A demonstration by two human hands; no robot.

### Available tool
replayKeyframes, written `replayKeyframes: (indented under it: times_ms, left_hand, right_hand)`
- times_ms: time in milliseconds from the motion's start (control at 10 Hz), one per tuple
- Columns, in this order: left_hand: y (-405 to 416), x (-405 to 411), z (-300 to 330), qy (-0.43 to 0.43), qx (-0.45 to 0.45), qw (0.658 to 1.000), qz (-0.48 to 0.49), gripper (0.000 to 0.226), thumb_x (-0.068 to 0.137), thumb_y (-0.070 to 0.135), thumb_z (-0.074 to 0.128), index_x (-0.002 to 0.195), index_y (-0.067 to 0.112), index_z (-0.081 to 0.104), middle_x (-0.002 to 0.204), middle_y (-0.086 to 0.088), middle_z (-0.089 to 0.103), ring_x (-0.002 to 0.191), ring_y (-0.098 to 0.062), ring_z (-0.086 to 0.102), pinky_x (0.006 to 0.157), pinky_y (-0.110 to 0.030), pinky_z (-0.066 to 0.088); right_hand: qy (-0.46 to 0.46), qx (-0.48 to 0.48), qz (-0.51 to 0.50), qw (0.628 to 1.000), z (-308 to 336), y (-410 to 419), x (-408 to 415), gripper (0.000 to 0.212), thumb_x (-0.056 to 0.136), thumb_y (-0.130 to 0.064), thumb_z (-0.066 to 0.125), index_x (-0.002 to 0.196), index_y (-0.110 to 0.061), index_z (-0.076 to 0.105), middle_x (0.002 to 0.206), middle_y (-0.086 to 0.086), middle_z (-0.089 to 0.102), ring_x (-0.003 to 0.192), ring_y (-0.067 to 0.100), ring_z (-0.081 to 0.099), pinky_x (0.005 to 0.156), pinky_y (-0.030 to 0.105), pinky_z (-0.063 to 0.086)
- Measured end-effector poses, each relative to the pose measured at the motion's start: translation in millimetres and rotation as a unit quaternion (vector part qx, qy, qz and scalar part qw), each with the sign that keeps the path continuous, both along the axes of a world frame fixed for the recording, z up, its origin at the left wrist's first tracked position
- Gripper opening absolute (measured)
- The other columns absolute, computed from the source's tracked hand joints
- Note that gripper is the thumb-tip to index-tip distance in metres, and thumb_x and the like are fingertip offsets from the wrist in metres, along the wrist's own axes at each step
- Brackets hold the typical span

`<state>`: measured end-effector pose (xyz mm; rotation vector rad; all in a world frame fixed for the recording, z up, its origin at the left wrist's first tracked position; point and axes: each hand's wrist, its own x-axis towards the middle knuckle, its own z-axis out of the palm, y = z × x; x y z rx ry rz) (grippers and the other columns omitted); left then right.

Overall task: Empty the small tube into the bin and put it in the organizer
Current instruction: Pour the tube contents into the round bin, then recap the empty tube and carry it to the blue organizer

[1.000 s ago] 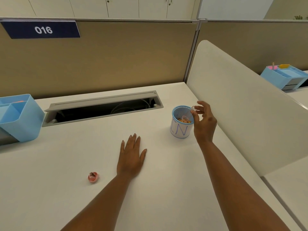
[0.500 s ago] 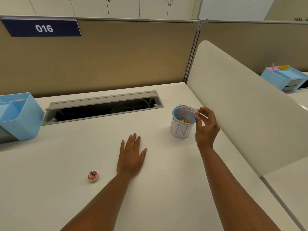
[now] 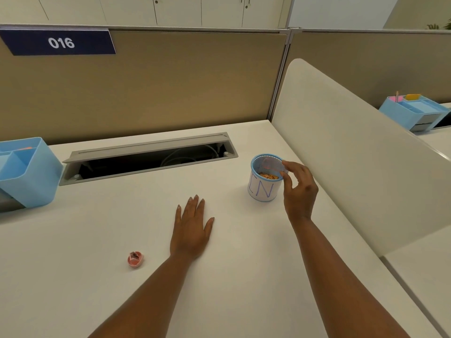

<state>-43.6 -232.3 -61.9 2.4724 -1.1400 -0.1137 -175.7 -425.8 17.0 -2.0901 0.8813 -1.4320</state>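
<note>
A small clear tube (image 3: pixel 272 164) is held over the mouth of the bin (image 3: pixel 262 190), a blue-rimmed cup with a white label, with orange bits at its bottom. My right hand (image 3: pixel 299 190) pinches the tube by its right end, just right of the bin. The tube looks blurred. My left hand (image 3: pixel 192 228) lies flat on the white desk, fingers apart, holding nothing. The blue organizer (image 3: pixel 29 172) stands at the desk's far left edge.
A small pink cap (image 3: pixel 135 259) lies on the desk left of my left hand. An open cable tray (image 3: pixel 148 158) runs along the back of the desk. A white divider panel (image 3: pixel 353 152) borders the right side. Another blue organizer (image 3: pixel 415 113) sits on the neighbouring desk.
My right hand has tipped the tube lower over the bin's mouth and shifted slightly. My left hand has stayed flat on the desk.
</note>
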Motion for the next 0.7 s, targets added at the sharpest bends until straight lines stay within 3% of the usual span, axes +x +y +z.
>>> replayKeyframes:
  times_ms: [200, 300, 400, 500, 600, 700]
  left_hand:
    - [0, -1, 0, 0.002, -0.001, 1.0, -0.001, 0.056, 0.095, 0.039, 0.026, 0.144, 0.017, 0.014, 0.157, 0.0, 0.009, 0.145, -0.011, 0.002, 0.121, -0.036, -0.004]
    - [1, 0, 1, 0.013, -0.002, 1.0, -0.002, 0.056, 0.095, 0.04, 0.028, 0.144, 0.017, 0.014, 0.157, -0.001, 0.01, 0.145, -0.012, 0.003, 0.12, -0.036, -0.004]
    - [0, 2, 3, 0.027, 0.012, 1.0, -0.009, 0.057, 0.095, 0.039, 0.03, 0.144, 0.016, 0.014, 0.157, -0.002, 0.01, 0.145, -0.014, 0.003, 0.119, -0.036, -0.004]
    - [-2, 10, 15, 0.075, 0.054, 0.995, -0.036, 0.059, 0.094, 0.039, 0.035, 0.144, 0.014, 0.014, 0.157, -0.004, 0.008, 0.145, -0.016, 0.003, 0.119, -0.037, -0.002]
    - [1, 20, 42, 0.149, 0.04, 0.987, -0.05, 0.058, 0.093, 0.038, 0.04, 0.142, 0.013, 0.022, 0.155, -0.007, 0.019, 0.144, -0.019, 0.014, 0.118, -0.039, 0.002]
    - [4, 19, 78, 0.253, -0.107, 0.961, -0.017, 0.054, 0.09, 0.036, 0.048, 0.139, 0.017, 0.033, 0.148, -0.006, 0.038, 0.136, -0.021, 0.034, 0.113, -0.035, 0.023]
  right_hand:
    - [-0.02, 0.037, 0.001, 0.999, 1, 4, 0, 0.034, 0.085, -0.004, 0.058, 0.119, -0.008, 0.054, 0.105, 0.015, 0.067, 0.095, 0.021, 0.064, 0.087, 0.025, 0.047]
    - [-0.05, 0.055, -0.013, 0.997, 5, 7, 2, 0.029, 0.084, -0.006, 0.06, 0.113, -0.008, 0.06, 0.1, 0.016, 0.068, 0.085, 0.019, 0.063, 0.079, 0.018, 0.047]
    - [-0.133, 0.145, -0.048, 0.979, 18, 12, 7, 0.022, 0.084, -0.013, 0.062, 0.105, -0.01, 0.066, 0.098, 0.016, 0.069, 0.078, 0.017, 0.062, 0.07, 0.005, 0.046]
    - [-0.24, 0.304, -0.034, 0.921, 32, 27, 14, 0.021, 0.083, -0.017, 0.063, 0.103, -0.01, 0.066, 0.1, 0.016, 0.07, 0.084, 0.025, 0.068, 0.076, 0.026, 0.057]
    - [-0.323, 0.442, 0.039, 0.836, 48, 51, 21, 0.021, 0.083, -0.018, 0.064, 0.101, -0.006, 0.066, 0.087, 0.009, 0.072, 0.076, 0.017, 0.068, 0.06, 0.017, 0.057]
    - [-0.377, 0.544, 0.115, 0.741, 62, 79, 28, 0.016, 0.082, -0.018, 0.066, 0.091, -0.005, 0.066, 0.058, -0.003, 0.072, 0.058, 0.008, 0.068, 0.05, 0.015, 0.054]
